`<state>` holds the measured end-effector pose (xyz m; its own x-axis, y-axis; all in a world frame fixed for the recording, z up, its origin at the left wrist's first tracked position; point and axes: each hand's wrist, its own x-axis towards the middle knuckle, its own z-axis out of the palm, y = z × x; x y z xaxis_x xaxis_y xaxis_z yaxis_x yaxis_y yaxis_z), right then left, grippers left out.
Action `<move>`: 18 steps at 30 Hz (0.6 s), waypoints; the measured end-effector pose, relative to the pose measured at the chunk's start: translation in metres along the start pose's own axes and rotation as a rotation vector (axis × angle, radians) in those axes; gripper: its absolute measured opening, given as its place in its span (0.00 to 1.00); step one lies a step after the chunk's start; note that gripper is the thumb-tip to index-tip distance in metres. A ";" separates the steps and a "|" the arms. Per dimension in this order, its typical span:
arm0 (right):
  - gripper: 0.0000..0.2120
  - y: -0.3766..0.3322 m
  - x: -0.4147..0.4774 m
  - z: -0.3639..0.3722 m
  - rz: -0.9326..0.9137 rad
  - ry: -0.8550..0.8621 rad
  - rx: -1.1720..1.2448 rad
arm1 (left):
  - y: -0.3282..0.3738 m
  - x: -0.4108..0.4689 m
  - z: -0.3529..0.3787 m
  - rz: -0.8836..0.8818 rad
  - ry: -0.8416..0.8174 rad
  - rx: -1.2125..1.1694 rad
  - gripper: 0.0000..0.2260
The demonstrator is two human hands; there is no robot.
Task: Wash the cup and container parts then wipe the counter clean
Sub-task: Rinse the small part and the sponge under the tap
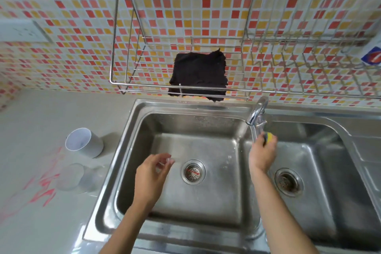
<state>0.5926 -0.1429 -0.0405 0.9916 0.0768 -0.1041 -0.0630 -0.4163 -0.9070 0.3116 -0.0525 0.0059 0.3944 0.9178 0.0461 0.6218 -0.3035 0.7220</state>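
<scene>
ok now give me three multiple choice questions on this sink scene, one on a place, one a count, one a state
1. Where is the black square cloth?
A in the left basin
B on the wire metal rack at the tiled wall
C on the counter

2. How many round drain strainers does the stainless steel sink show?
A one
B two
C three

3. What is the right hand doing?
A resting flat on the counter
B gripping a yellow-green sponge
C holding the white cup

Answers:
1 B, the cloth lies on the rack's bars above the sink.
2 B, each basin shows one strainer.
3 B, its fingers curl round the sponge beside the chrome faucet.
</scene>
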 end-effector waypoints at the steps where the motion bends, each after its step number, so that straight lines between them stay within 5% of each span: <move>1: 0.08 0.012 -0.016 0.001 -0.003 -0.018 -0.045 | -0.007 -0.004 0.003 -0.002 -0.024 0.055 0.04; 4: 0.08 0.046 -0.059 0.004 -0.017 -0.252 -0.272 | -0.027 -0.016 0.013 -0.046 -0.133 0.145 0.09; 7: 0.11 0.055 -0.080 -0.001 -0.080 -0.228 -0.304 | -0.027 -0.020 0.012 -0.005 -0.111 0.112 0.08; 11: 0.13 0.045 -0.101 -0.006 -0.001 -0.417 -0.525 | -0.027 -0.022 0.004 0.023 -0.100 0.065 0.09; 18: 0.18 -0.080 -0.148 -0.023 -0.285 -0.453 -0.174 | -0.016 -0.017 -0.034 0.043 0.066 -0.111 0.07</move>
<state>0.4532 -0.1419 0.0572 0.8166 0.5735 -0.0646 0.2578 -0.4626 -0.8482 0.2718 -0.0548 0.0166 0.3714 0.9205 0.1212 0.5255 -0.3160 0.7899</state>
